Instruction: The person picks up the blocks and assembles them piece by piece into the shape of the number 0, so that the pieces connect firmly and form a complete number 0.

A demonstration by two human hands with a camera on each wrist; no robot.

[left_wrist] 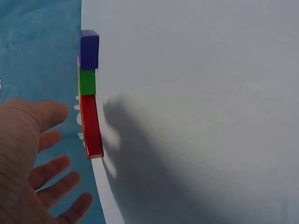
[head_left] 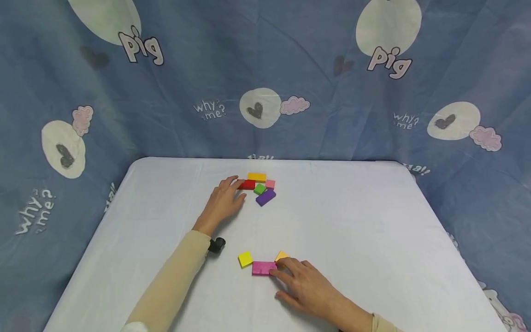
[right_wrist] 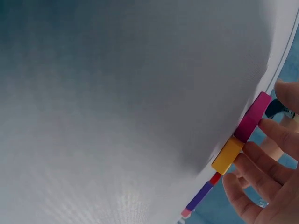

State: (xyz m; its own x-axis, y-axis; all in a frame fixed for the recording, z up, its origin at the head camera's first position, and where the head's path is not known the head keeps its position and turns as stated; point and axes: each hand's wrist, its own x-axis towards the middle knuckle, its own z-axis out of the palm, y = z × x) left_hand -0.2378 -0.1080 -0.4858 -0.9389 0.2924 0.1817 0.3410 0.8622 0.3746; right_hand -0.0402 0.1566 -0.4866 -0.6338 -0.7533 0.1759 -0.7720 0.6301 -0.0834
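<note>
My left hand [head_left: 221, 203] reaches to the far cluster, its fingers loosely spread at the left end of a red block [head_left: 246, 185]. Beside that block lie a yellow-orange block [head_left: 257, 177], a small green block [head_left: 259, 189], a small pink block [head_left: 270, 184] and a purple block [head_left: 266, 198]. Nearer to me, my right hand [head_left: 304, 288] hovers with extended fingers at the right end of a magenta block [head_left: 261, 268]. A small orange block [right_wrist: 228, 155] is partly hidden behind those fingers in the head view. Whether the fingertips touch either block I cannot tell.
A small yellow block [head_left: 245, 259] lies at the upper left corner of the magenta one. All the blocks lie on a white-covered table [head_left: 352, 207]. A blue printed curtain [head_left: 315, 133] hangs behind and around it. A black wrist device [head_left: 217, 245] sits on the left wrist.
</note>
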